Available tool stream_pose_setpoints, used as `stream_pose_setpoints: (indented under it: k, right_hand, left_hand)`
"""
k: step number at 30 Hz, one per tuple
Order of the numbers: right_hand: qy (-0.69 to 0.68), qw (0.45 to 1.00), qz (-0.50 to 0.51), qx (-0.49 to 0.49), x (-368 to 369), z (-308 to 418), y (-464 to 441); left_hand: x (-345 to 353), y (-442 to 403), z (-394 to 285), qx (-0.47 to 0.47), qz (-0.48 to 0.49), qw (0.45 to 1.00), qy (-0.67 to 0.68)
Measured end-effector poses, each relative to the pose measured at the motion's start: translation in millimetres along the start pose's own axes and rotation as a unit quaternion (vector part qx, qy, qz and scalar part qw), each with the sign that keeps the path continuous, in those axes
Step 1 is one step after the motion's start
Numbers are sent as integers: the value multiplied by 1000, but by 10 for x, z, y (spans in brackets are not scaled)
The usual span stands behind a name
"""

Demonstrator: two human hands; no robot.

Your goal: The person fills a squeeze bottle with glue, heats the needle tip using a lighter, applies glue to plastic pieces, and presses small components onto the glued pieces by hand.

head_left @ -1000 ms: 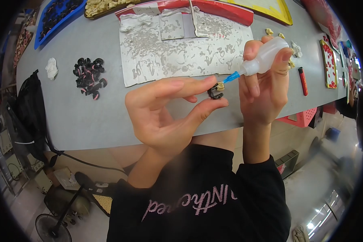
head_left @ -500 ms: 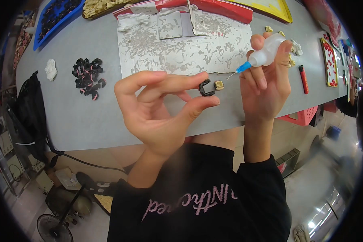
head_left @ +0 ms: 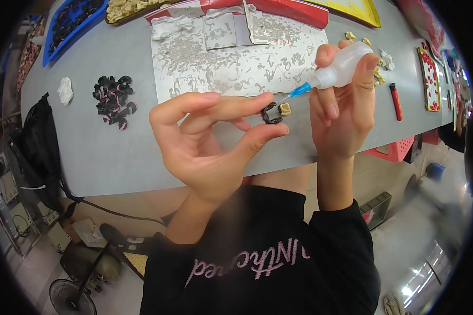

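Observation:
Between the thumb and index finger of my left hand (head_left: 205,139) is a small black C-shaped piece (head_left: 271,114), its opening turned to the right. My right hand (head_left: 344,105) grips a translucent squeeze bottle (head_left: 347,65) with a blue needle tip (head_left: 300,90). The thin needle points down-left, its end at the upper edge of the black piece; whether it touches, I cannot tell. Just right of that piece, a small cream block (head_left: 285,109) with a dark edge appears on the table.
Several black pieces with pink edges lie in a pile (head_left: 113,100) on the grey table (head_left: 105,163). A smeared white sheet (head_left: 194,79) covers the back middle. A blue tray (head_left: 55,44), crumpled white tissue (head_left: 65,91) and red marker-like stick (head_left: 396,102) lie around.
My right hand has moved the bottle slightly left, bringing the needle from the right of the cream block to the black piece. My left hand has stayed nearly still.

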State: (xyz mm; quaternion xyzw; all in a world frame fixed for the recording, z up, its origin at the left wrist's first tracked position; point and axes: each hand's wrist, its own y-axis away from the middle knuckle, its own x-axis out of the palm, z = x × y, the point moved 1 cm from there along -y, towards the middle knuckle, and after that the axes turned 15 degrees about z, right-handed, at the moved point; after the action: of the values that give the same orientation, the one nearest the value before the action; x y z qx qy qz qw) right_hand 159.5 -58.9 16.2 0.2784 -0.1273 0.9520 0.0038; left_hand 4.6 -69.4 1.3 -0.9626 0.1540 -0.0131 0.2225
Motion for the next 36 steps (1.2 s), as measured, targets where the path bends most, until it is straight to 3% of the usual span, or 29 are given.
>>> stream_pose_setpoints:
  k: [8, 11, 23, 29, 32, 36]
  right_hand:
    - [-164, 986, -20, -17, -212, 13, -27]
    - [-160, 986, -55, -8, -212, 28, -45]
    - [-158, 987, -16, -28, -237, 28, -47]
    - [-49, 999, 12, 11, -201, 98, -74]
    - [0, 1000, -31, 0, -183, 134, -21]
    - [213, 977, 16, -4, -239, 154, 17]
  left_hand:
    - [-51, 28, 27, -9, -3, 997, 77]
    - [-55, 29, 26, 3, -4, 994, 112]
    - [-115, 23, 38, 76, 65, 990, 98]
    - [-105, -44, 80, 119, 37, 983, 134]
    - [-112, -27, 77, 105, 25, 986, 130]
    - [-134, -2, 55, 86, 21, 990, 107]
